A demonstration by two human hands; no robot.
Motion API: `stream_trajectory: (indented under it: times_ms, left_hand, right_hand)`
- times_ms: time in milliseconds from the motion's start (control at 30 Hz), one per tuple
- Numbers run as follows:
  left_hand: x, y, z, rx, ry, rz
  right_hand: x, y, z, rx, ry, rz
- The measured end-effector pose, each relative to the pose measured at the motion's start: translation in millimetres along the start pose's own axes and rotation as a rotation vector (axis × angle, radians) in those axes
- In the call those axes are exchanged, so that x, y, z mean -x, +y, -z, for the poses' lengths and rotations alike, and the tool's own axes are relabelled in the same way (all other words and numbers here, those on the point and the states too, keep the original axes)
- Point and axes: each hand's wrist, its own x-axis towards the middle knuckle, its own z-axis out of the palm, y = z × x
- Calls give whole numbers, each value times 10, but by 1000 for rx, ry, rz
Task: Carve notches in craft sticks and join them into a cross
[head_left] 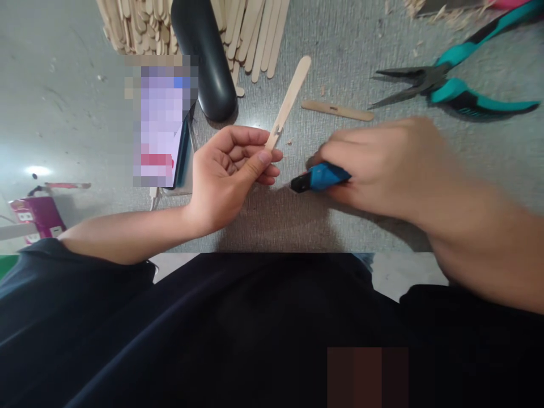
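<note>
My left hand (pixel 232 173) pinches a wooden craft stick (pixel 293 90) between thumb and fingers. The stick slants up and to the right, with a dark, rough notch near its middle, just above my thumb. Closed around a blue utility knife (pixel 325 177) is my right hand (pixel 382 161), slightly blurred. The knife's black nose points left toward the held stick, apart from it; I cannot make out a blade. Above my right hand, a second craft stick (pixel 352 111) with a small slot in it lies on the grey table (pixel 272 226).
Teal-handled needle-nose pliers (pixel 433 82) lie with jaws apart at the right. A pile of craft sticks (pixel 140 25) is at the back, with a black case (pixel 206 62) across it. A phone (pixel 159 124) with a cable stands left. Wood shavings (pixel 450 11) lie back right.
</note>
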Motion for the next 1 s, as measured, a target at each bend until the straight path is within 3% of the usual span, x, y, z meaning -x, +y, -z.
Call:
stream_trajectory:
  times_ms: [100,333,533,767,900,1000]
  left_hand:
    - [-8,-10,5,0,-12,-43]
    - [-26,-29,0,66,-62,-92]
    - [-18,-3,-6,61,-61,-75]
    - [-12,51,-32,81,-23,-10]
    - [-14,60,-37,82,-17,5]
    - [-14,77,-38,79,-12,9]
  right_hand:
    - [27,-87,70,149,-95,53]
    - [116,-107,273,241,-106,69]
    - [171,-6,344,239,-124,-25]
    - [112,197,228,7,73,-64]
    - [3,191,194,-24,218,-192]
    - [-116,184,138,38,184,-257]
